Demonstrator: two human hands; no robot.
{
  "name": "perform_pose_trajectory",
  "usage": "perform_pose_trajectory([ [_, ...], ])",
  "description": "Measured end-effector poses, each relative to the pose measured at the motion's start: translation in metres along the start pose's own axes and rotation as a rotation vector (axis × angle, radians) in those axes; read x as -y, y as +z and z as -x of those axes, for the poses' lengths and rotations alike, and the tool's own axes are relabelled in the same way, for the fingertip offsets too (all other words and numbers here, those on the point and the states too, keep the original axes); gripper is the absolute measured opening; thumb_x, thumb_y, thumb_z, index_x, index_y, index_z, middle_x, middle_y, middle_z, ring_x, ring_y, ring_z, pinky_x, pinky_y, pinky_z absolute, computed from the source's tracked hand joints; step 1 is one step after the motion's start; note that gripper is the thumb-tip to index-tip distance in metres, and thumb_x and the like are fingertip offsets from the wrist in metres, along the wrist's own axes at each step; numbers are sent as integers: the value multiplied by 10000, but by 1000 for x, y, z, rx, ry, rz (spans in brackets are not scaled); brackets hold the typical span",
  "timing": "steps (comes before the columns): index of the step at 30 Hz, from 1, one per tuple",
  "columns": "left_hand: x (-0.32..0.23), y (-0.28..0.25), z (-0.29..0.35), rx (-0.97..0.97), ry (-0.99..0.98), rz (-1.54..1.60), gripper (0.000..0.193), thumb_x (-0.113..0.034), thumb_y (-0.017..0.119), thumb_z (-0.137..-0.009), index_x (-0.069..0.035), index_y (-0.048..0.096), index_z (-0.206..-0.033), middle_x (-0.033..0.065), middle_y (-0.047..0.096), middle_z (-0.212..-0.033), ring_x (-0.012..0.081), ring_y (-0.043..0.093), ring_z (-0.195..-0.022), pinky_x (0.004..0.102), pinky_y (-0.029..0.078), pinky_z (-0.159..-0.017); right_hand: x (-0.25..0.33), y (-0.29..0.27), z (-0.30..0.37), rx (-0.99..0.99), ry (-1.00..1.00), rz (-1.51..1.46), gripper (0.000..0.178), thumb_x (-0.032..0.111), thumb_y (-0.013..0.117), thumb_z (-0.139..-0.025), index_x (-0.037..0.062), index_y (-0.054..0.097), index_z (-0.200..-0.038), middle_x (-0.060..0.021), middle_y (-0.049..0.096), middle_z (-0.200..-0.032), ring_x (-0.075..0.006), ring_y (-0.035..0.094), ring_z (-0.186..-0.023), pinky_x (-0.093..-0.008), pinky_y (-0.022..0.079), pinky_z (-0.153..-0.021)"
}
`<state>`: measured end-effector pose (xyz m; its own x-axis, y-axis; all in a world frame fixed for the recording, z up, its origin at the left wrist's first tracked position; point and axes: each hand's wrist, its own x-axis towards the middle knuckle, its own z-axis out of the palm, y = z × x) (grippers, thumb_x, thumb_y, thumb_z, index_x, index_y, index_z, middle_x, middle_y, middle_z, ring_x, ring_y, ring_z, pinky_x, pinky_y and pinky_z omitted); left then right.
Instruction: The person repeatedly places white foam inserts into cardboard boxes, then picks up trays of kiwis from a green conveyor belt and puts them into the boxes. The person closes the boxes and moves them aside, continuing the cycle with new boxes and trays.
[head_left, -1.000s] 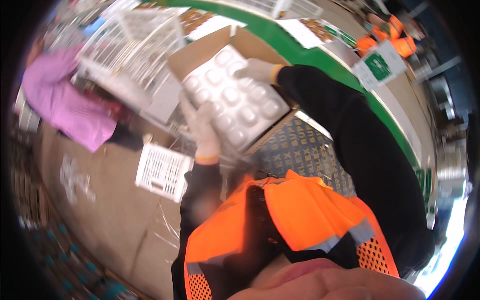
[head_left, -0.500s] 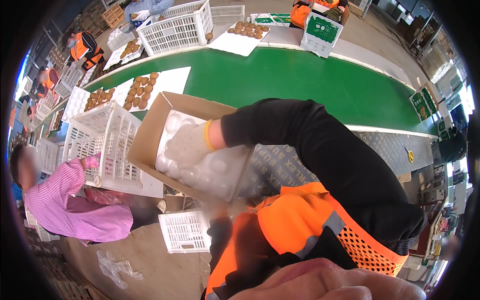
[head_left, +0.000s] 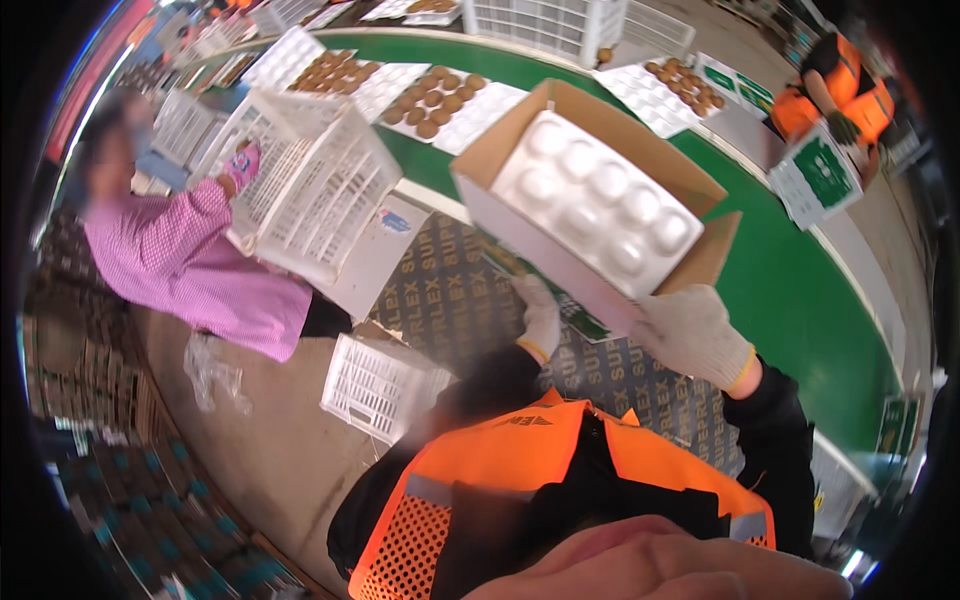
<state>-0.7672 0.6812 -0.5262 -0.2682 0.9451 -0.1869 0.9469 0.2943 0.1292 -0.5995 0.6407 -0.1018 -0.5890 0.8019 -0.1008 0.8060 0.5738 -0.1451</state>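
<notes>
The cardboard box (head_left: 548,245) sits tilted, up and to the left of the person's gloved right hand (head_left: 695,335), with its mouth open and a white moulded tray (head_left: 600,200) lying inside. That hand is closed on the near right corner, fingers against the cardboard. The gloved left hand (head_left: 541,315) is below the box's near wall, fingers reaching up towards it; whether they press on it or merely sit close, the view cannot tell.

The likeliest trouble is a lopsided hold. If the left hand bears little weight, the box could swing about the right hand's corner and drop onto the patterned board (head_left: 430,290) to the left hand's left. A knitted glove may also slip on smooth card, or the corner may crumple under a hard squeeze. Should the box tip further, the tray could slide against the wall and bend, since nothing visible pins it down.

Beyond the box, farther from both hands, brown fruits (head_left: 430,100) lie in trays by the green belt (head_left: 820,285); a careless swing that way might knock them. The white crate (head_left: 300,190), well left of the left hand, seems less exposed.
</notes>
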Motion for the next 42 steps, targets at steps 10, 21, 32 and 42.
perform_pose_trajectory([
  [10,-157,-126,-10,33,1166,93,435,-323,396,-1089,33,537,-1296,189,597,-1301,277,589,-1199,345,409,-1039,-109,38,45,-795,310,336,405,117,753,-836,17,667,-1219,-211,669,-1254,-411,640,-1158,-469,503,-1016],
  [21,-95,-123,127,1271,178,1008,406,-382,536,-1028,-19,601,-1196,149,668,-1151,194,622,-964,296,474,-811,69,19,207,-459,226,-720,215,111,699,-856,12,673,-1044,-191,646,-1100,-330,629,-1027,-415,507,-877],
  [32,-78,-122,140,1211,-32,894,471,-469,524,-1028,-26,664,-1110,126,744,-968,176,672,-704,309,520,-574,135,23,265,-664,295,-803,169,188,702,-859,24,660,-867,-154,636,-876,-255,628,-814,-384,501,-726],
  [42,-62,-123,143,865,217,713,437,-413,510,-1036,-13,659,-1131,119,735,-930,177,666,-670,302,522,-576,171,-16,319,-1040,255,-783,278,258,704,-863,35,649,-706,-120,626,-672,-187,628,-621,-355,496,-588],
])
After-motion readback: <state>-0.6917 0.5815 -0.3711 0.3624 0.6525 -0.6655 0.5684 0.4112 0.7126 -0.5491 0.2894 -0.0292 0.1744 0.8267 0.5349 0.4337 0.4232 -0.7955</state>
